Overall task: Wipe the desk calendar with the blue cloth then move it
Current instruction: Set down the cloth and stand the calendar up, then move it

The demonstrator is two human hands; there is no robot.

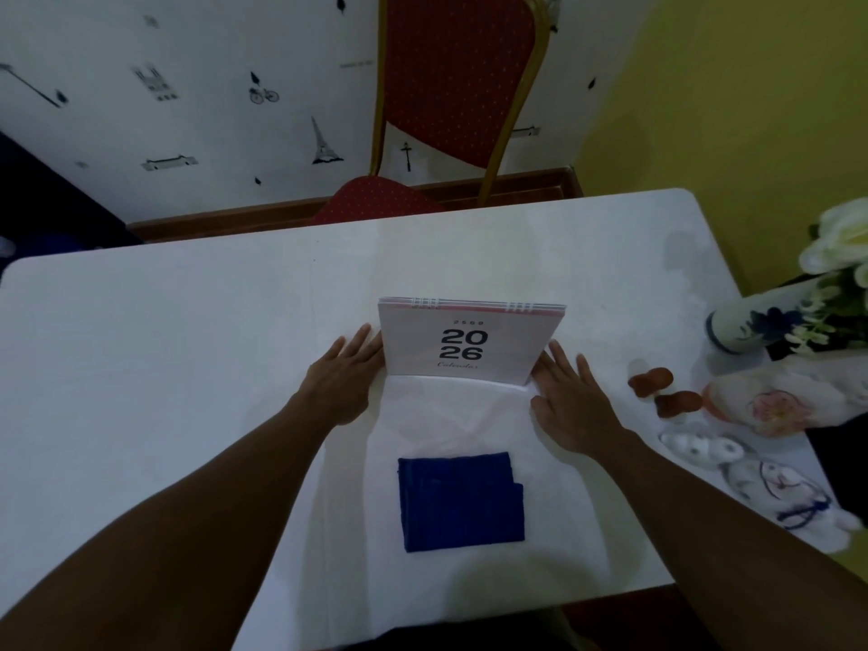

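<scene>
The calendar (471,343) stands upright mid-tabletop (164,345), its long axis left to right. The left hand (342,379) and right hand (570,400) lie open, flanking its sides, holding nothing. The blue cloth (460,502) lies folded nearer the person, slightly closer to the right hand.

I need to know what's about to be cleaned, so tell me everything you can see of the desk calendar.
The white tent-style desk calendar stands upright mid-table, its cover facing the camera, printed "2026" in bold black with script beneath. White wire binding loops run along its pink-edged top. It looks like card. The left hand and right hand lie flat at its two sides, fingers at its lower edges.
</scene>
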